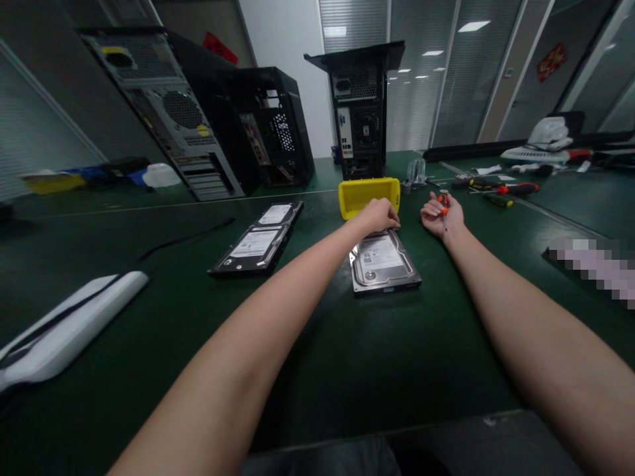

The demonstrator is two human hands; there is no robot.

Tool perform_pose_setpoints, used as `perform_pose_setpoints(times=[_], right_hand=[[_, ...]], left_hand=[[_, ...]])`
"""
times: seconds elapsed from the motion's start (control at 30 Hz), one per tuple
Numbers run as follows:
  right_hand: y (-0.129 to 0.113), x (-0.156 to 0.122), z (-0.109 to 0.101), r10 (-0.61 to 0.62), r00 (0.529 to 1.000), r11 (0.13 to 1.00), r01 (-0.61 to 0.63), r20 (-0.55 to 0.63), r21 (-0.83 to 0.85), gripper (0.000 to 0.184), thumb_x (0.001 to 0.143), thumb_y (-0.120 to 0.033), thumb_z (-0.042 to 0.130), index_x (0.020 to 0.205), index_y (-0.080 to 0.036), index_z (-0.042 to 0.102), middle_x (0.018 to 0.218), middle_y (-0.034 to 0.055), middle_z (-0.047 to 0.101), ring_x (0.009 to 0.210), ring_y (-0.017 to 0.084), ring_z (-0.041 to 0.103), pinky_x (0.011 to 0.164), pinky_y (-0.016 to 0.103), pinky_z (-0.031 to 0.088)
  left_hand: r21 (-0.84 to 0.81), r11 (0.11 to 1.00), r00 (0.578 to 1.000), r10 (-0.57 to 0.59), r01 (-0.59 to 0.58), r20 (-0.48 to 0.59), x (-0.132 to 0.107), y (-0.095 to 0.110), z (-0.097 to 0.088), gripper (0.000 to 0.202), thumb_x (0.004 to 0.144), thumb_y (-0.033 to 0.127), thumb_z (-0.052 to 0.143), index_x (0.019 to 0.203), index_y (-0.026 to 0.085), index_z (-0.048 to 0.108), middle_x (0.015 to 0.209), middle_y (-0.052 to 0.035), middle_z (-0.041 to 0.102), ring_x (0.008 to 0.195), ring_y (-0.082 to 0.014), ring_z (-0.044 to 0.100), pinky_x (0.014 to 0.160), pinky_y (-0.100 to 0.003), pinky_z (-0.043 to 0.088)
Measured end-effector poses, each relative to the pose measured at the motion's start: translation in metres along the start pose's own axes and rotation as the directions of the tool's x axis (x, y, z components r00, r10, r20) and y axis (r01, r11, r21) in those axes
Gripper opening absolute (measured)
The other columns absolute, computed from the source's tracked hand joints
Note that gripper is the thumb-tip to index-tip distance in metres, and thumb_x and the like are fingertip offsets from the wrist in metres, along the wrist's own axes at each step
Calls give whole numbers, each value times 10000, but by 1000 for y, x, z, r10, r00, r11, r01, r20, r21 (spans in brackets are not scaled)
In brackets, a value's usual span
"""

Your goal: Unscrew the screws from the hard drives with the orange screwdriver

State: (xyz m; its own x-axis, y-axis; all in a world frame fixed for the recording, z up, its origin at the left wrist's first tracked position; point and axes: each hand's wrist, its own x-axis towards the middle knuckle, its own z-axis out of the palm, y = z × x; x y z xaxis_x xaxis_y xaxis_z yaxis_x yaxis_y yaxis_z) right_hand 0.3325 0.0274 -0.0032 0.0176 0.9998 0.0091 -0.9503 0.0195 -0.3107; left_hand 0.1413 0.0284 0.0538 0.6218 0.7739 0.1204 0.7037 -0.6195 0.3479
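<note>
A hard drive [384, 262] with a white label lies flat on the green table [317, 344] in front of me. My left hand [380, 215] rests curled on the drive's far edge, fingers closed over it. My right hand [440, 215] lies palm up just right of the drive, fingers closed round a small orange-handled screwdriver [444, 205]. A yellow tray [368, 196] stands right behind both hands.
Two more hard drives [258, 246] lie to the left. Three open computer cases [360, 109] stand along the back. More screwdrivers [501, 190] lie at the right, a white flat device [64, 327] with a cable at the left.
</note>
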Motion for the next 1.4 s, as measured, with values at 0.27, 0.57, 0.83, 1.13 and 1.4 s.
perform_pose_setpoints(times=[0.27, 0.57, 0.83, 1.13, 1.4], right_hand=[[0, 1, 1, 10, 1000, 999, -10, -1, 31, 358, 962, -405, 254, 774, -177, 456, 403, -93, 212, 316, 63, 246, 317, 170, 257], [1, 1, 1, 4, 1000, 999, -3, -16, 41, 388, 965, -432, 234, 787, -174, 464, 411, -96, 207, 318, 63, 247, 316, 173, 259], [1, 1, 0, 0, 1000, 999, 0, -5, 45, 397, 967, -434, 231, 779, -173, 464, 418, -96, 201, 320, 63, 249, 321, 175, 266], [1, 2, -1, -10, 1000, 999, 10, 3, 52, 407, 964, -435, 226, 773, -167, 464, 416, -93, 204, 321, 63, 255, 324, 172, 264], [2, 1, 1, -10, 1000, 999, 11, -9, 50, 400, 964, -432, 234, 772, -165, 461, 416, -94, 204, 322, 60, 254, 327, 169, 265]], left_hand=[[114, 988, 992, -114, 107, 58, 12, 17, 1, 96, 678, 106, 710, 764, 126, 745, 840, -104, 725, 835, -229, 669, 766, -269, 482], [98, 989, 994, -110, 108, 21, 8, 15, -4, 84, 688, 102, 676, 730, 143, 737, 794, -79, 719, 804, -210, 664, 773, -268, 471], [-57, 998, 977, -36, 25, -209, -28, -3, -2, 145, 741, 252, 689, 846, 174, 752, 843, -64, 725, 823, -190, 645, 768, -294, 468], [-152, 986, 966, 30, -71, -257, -36, -16, 9, 160, 783, 271, 647, 852, 174, 754, 811, -68, 728, 784, -174, 656, 744, -285, 472], [-133, 991, 975, -6, -24, -224, -33, -13, 5, 155, 772, 267, 662, 840, 167, 758, 823, -74, 731, 778, -180, 655, 731, -295, 482]])
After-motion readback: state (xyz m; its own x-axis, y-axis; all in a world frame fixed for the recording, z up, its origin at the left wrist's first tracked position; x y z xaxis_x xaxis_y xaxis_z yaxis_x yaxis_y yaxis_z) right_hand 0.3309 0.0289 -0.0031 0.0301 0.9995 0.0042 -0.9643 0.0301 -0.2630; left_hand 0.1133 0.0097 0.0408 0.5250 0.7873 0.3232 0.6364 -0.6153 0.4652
